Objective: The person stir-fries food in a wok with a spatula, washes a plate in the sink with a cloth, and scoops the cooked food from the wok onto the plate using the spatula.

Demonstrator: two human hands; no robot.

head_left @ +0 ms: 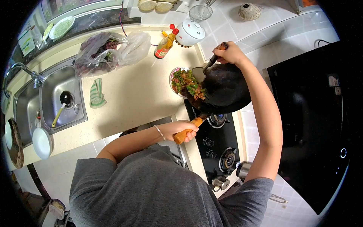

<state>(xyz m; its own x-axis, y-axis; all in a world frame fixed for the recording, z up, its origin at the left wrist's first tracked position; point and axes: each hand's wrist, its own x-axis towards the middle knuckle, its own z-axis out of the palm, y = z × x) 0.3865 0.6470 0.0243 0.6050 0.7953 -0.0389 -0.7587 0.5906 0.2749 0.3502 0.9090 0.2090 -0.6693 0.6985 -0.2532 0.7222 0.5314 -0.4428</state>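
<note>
My left hand [186,131] is closed round the wooden handle of a black wok [228,89], which is tilted to the left over the counter's edge. In my right hand [230,55] is the dark handle of a wok spatula [198,74], its metal blade at the wok's left rim. Chopped green peppers and brown pieces [185,80] lie in a patterned dish [171,84] under that rim. More of this food sits on the wok's lip, beside the blade. The wok covers part of the dish.
Below the wok is a black gas stove [217,145] with a small metal pot [220,183]. A sauce bottle [163,48], a white lidded pot [190,33] and plastic bags [134,49] stand behind. Leftward are a green-striped cloth [97,94] and a double sink [49,90]. A black range hood [306,125] is at right.
</note>
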